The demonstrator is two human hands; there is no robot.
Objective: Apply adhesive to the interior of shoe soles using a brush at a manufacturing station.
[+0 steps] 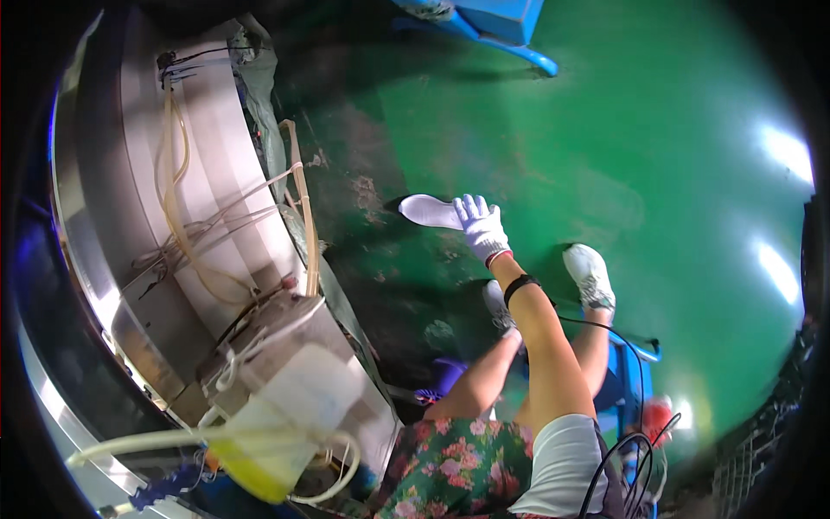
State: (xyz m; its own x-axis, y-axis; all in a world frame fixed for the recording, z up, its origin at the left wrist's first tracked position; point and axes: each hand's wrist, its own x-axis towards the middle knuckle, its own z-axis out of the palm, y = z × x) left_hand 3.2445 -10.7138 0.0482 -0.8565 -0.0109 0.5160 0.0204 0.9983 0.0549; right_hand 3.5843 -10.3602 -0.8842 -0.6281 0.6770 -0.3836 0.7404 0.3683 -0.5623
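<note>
My right hand [482, 229], in a white knit glove, reaches out over the green floor. Its fingers are closed on one end of a white shoe sole [429, 211], whose rounded other end points left. Below the glove a dark band [520, 288] circles the wrist. My left hand does not show. A flowered apron [462, 463] covers my lap, and my two feet in pale shoes rest on the floor beneath the arm.
Along the left runs a pale machine [203, 164] with looped hoses and a cable. A whitish container with a yellow base [259, 463] is near the lower left. A blue stool [635, 381] stands at my right, and a blue frame [497, 26] is at the far edge.
</note>
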